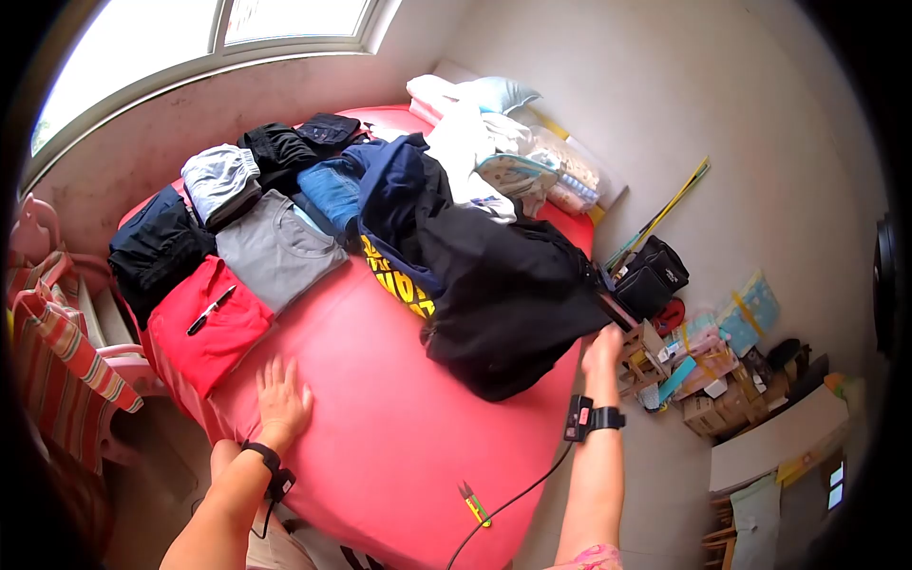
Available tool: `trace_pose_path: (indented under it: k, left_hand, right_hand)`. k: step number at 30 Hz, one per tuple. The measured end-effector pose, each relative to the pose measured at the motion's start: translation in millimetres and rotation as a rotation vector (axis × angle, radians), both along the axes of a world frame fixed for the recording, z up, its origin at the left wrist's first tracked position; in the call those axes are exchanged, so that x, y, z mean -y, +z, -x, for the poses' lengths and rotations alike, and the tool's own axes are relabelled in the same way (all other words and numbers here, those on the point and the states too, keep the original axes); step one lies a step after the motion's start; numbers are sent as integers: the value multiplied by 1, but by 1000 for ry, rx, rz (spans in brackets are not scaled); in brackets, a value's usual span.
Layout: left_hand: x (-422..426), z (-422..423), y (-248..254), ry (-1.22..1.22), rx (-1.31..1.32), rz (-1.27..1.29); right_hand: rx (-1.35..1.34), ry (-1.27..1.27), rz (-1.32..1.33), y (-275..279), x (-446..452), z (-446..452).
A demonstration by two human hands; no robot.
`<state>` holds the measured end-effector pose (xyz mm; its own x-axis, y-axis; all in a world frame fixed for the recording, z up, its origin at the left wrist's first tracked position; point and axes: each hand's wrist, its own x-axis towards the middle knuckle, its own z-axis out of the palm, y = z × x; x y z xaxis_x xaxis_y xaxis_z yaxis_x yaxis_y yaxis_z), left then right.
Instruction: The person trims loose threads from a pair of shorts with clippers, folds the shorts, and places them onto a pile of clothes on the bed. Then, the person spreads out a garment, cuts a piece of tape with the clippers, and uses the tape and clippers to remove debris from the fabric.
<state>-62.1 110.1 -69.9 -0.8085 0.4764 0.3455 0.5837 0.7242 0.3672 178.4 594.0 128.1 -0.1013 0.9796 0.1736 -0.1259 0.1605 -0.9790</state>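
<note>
My left hand [283,397] lies flat with its fingers spread on the pink bed sheet [366,404], just below a folded red shirt [211,318]. A black marker pen [211,311] rests on that shirt. At the bed's right edge, my right hand [603,348] is closed on the end of a large black garment [508,299], its fingertips partly hidden. The black garment spreads loosely over a navy garment [388,190] and a piece with yellow lettering [391,277]. A folded grey T-shirt [277,242] lies left of them.
Folded dark clothes [157,249], light grey shorts [220,179] and jeans [332,190] line the far left. White clothes [461,157] and a pillow [499,93] are heaped behind. A small tool with a yellow-green handle [478,511] lies near the front. Boxes [717,408] and a black bag [651,277] stand right.
</note>
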Motion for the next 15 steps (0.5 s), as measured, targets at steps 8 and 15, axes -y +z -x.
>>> trace_pose_path:
  k: [8, 15]
  left_hand:
    - [-1, 2, 0, 8, -18, -1]
    - [-1, 1, 5, 12, -19, 32]
  right_hand:
    - [836, -176, -705, -104, 132, 13]
    - [1375, 207, -1134, -134, 194, 90]
